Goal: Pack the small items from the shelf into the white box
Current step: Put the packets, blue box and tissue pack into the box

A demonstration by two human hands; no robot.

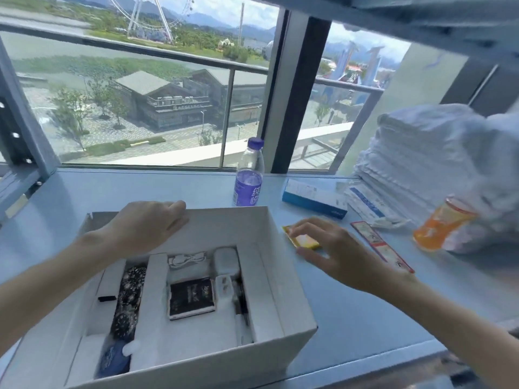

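The open white box (292, 299) stands on the pale blue shelf in front of me. Inside lie a black packet (191, 298), a white cable (186, 259), white chargers (225, 265), a dark patterned strip (129, 293) and a blue pouch (113, 360). My left hand (146, 226) rests on the box's far rim, fingers curled over it. My right hand (334, 254) lies just right of the box, fingers and thumb around a small yellow-orange packet (304, 240) on the shelf.
A purple-labelled water bottle (248, 175) stands behind the box. To the right lie a blue-white carton (314, 199), a long red-edged sachet (379, 244), an orange bottle (441, 227) and a stack of white towels (429, 158). Window glass is behind.
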